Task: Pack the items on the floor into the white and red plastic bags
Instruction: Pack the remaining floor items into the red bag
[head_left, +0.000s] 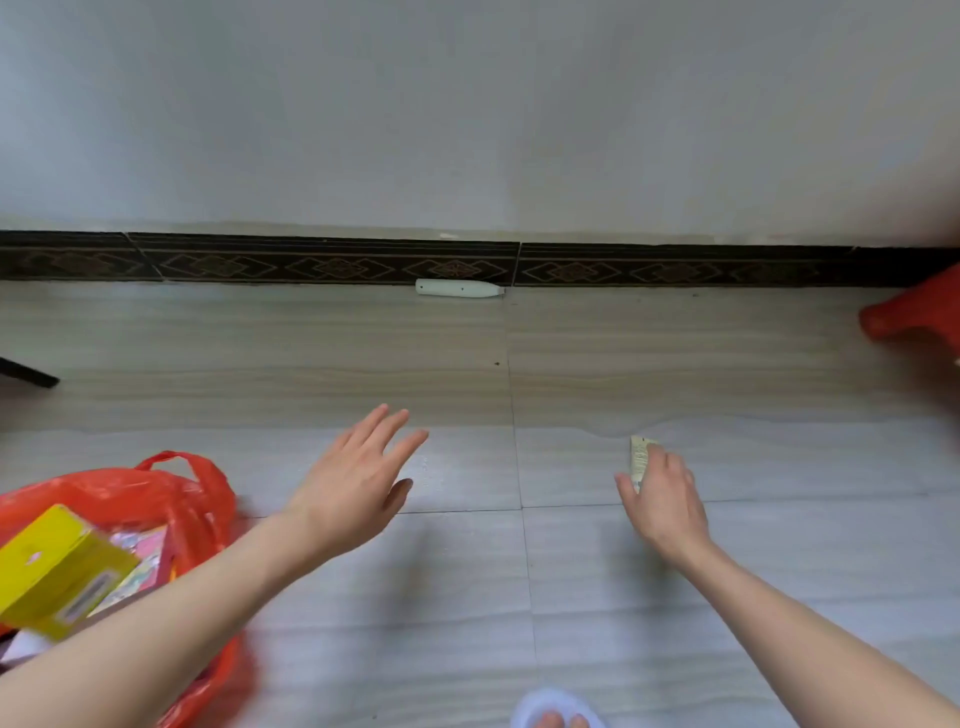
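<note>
red bag (205, 499) with yellow box (57, 569) inside; left hand (358, 480) fingers spread, right hand (665, 499) pinching tube (640, 457)

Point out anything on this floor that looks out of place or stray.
One thing stands out: a white bottle-shaped item lies on its side against the dark patterned skirting, far from the red bag near the left hand. The right hand holds a small tube.

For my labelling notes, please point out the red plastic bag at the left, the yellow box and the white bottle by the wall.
red plastic bag (179, 470): head view, on its handle loop.
yellow box (57, 564): head view, on its top face.
white bottle (457, 289): head view, on its body.
</note>
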